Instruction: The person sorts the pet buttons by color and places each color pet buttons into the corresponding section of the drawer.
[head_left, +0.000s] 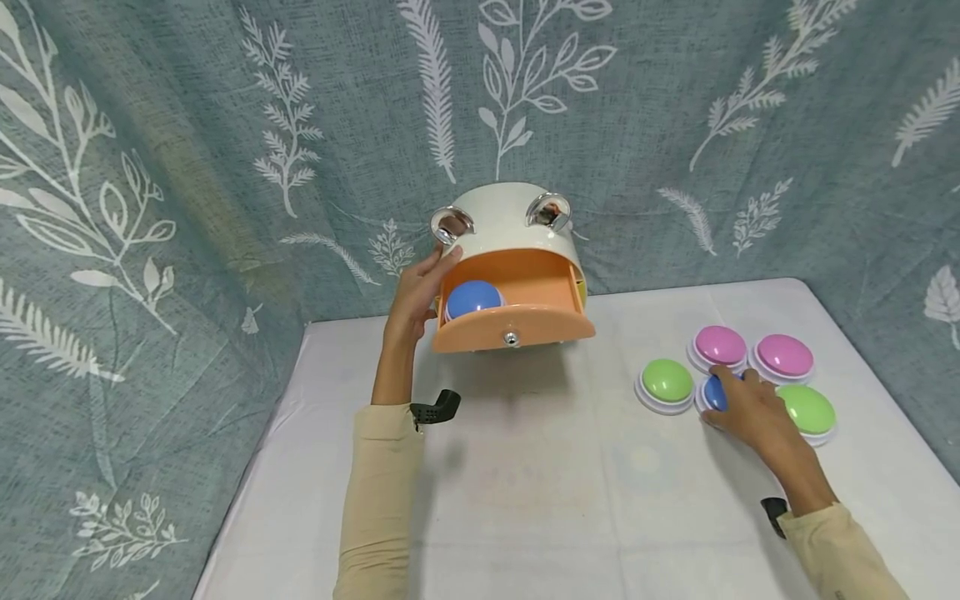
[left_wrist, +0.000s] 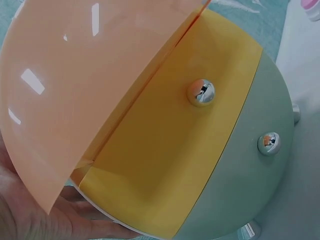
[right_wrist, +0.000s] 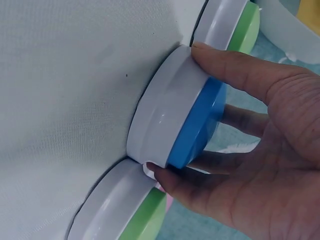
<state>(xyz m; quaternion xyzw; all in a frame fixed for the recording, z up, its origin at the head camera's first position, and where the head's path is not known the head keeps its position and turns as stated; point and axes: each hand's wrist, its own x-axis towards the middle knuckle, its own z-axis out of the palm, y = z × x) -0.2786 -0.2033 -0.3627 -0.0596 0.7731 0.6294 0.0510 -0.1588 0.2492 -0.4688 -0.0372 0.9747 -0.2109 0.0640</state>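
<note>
A round frog-like drawer box (head_left: 498, 208) with a cream shell and silver ring eyes stands at the back. Its orange top drawer (head_left: 540, 287) is pulled out, holding a blue push button (head_left: 474, 297) on its left side. My left hand (head_left: 418, 287) holds the box's left side; its fingers pass behind the rim in the left wrist view. Below that drawer, the yellow drawer (left_wrist: 165, 130) and the green drawer (left_wrist: 235, 160) are closed. On the table to the right, my right hand (head_left: 753, 412) grips another blue push button (right_wrist: 167, 115) by its white base, thumb and fingers on opposite sides.
Around the right hand lie two pink push buttons (head_left: 721, 344) and two green ones (head_left: 667, 381). They stand on a white-covered table (head_left: 525, 500). A patterned green curtain (head_left: 337, 125) rises close behind the box and along both sides.
</note>
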